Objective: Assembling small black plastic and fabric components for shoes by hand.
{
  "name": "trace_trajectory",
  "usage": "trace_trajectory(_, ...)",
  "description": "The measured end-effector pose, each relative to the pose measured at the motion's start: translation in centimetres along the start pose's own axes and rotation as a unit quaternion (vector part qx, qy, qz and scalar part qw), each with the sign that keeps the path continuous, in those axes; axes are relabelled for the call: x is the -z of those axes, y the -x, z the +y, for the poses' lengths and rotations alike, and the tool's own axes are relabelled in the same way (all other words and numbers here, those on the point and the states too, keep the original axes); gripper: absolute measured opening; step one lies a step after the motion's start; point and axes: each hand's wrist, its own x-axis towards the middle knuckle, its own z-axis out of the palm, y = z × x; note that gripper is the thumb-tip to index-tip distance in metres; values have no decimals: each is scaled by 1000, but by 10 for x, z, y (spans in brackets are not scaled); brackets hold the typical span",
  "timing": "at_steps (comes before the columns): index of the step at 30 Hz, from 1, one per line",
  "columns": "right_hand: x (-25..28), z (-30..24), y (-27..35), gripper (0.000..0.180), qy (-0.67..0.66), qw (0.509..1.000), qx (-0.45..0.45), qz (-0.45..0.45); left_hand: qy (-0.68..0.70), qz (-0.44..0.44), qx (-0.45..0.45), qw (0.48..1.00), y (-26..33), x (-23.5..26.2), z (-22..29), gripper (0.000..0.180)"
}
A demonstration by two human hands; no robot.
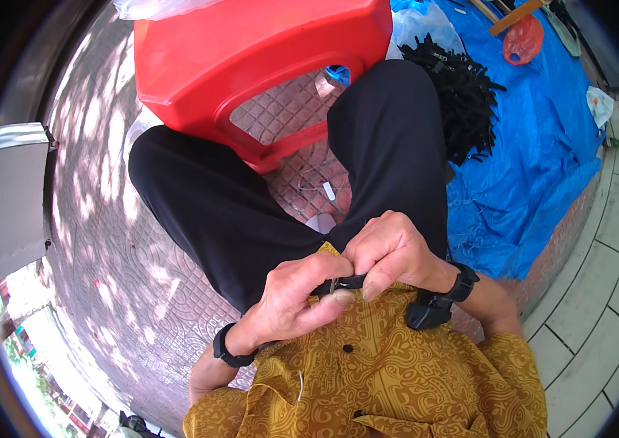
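Over my lap, both hands pinch one short black strap (pixel 353 282) that carries a small metal piece, perhaps a buckle. My left hand (pixel 295 290) is closed on the strap's left part, with thumb and forefinger next to the metal. Close beside it, my right hand (pixel 391 253) grips the other end between thumb and bent fingers. The strap's ends are hidden inside my hands. A heap of similar-looking black straps (pixel 455 102), some with metal bits showing, lies to the right of my right knee.
A red plastic stool (pixel 251 40) stands in front of my knees. The heap rests on a blue tarp (pixel 535 160), with a red plastic bag (pixel 524 40) farther back. A small white piece (pixel 329 191) lies on the patterned paving between my legs. Pale tiles (pixel 586 281) are at right.
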Motion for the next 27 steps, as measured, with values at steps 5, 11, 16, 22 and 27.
trace_trajectory(5,2,5,0,14,-5,999,34,2,27,3,-9,1000,-1,-3,-3,26)
trace_trajectory(11,5,-5,-2,29,108,990,89,10,-27,22,-46,998,-4,-3,-4,28)
trace_trajectory(16,1,6,1,29,111,980,159,47,-26,39,-77,996,-2,-5,-11,31)
trace_trajectory(22,-7,10,-4,28,72,978,184,66,91,94,-47,990,4,-12,-17,26)
trace_trajectory(27,3,0,-6,26,210,950,227,43,-144,118,-101,977,-7,-2,4,32)
